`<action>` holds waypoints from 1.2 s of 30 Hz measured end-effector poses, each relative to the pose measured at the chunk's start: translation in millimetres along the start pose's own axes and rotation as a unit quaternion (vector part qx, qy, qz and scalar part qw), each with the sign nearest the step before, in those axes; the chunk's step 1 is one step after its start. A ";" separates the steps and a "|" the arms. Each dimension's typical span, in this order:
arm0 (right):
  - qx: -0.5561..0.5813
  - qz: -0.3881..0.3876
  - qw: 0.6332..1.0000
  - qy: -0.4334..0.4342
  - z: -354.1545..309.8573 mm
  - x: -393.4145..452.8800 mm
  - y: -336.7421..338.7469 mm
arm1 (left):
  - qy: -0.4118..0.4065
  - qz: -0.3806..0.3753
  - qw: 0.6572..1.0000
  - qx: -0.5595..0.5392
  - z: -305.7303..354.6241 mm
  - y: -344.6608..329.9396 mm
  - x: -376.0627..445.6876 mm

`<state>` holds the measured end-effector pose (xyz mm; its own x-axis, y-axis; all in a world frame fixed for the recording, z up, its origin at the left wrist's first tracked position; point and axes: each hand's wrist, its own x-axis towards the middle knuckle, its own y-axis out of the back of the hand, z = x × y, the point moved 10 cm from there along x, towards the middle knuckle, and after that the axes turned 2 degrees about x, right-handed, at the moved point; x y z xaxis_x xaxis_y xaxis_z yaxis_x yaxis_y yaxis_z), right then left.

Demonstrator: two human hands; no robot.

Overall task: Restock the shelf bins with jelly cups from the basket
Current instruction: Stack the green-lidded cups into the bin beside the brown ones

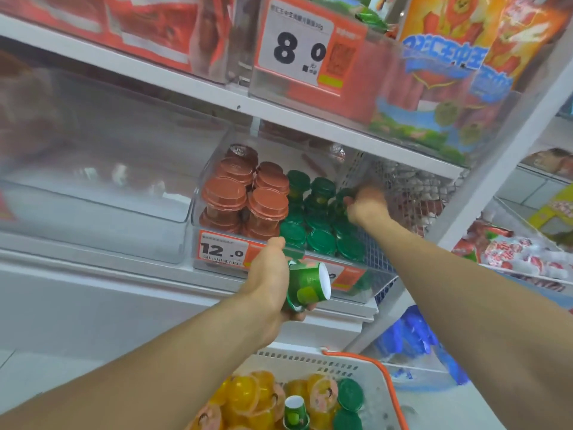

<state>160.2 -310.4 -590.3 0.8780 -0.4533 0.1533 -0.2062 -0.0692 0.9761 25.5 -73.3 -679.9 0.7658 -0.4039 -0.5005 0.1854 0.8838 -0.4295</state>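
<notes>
Right hand (366,203) blurred; left hand (273,280) grips cup (307,283).

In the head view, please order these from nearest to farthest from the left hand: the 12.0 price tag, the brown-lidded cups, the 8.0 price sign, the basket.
From the left hand, which holds a green cup:
1. 12.0 price tag, just left of the hand on the bin front.
2. Brown-lidded cups, above it in the bin.
3. Basket, below at the bottom.
4. 8.0 price sign, far above on the upper shelf.
</notes>
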 end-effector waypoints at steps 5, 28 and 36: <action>0.078 0.042 0.996 0.002 6.9 13.8 -0.8 | 0.005 0.002 1.000 -0.001 -3.6 -0.4 2.9; 0.464 -0.174 0.849 0.182 -31.0 -192.6 31.6 | -0.007 -0.051 0.999 -0.017 5.4 -20.8 -21.6; 0.685 -0.263 0.676 0.059 -7.0 -208.2 -2.6 | -0.015 -0.136 0.990 -0.017 3.2 -50.8 -29.7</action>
<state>-19.1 -209.6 -623.7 0.9973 0.0238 -0.0695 0.0133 -0.9890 -0.1472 -4.7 -105.5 -640.8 0.7083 -0.6181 -0.3411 0.3664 0.7349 -0.5707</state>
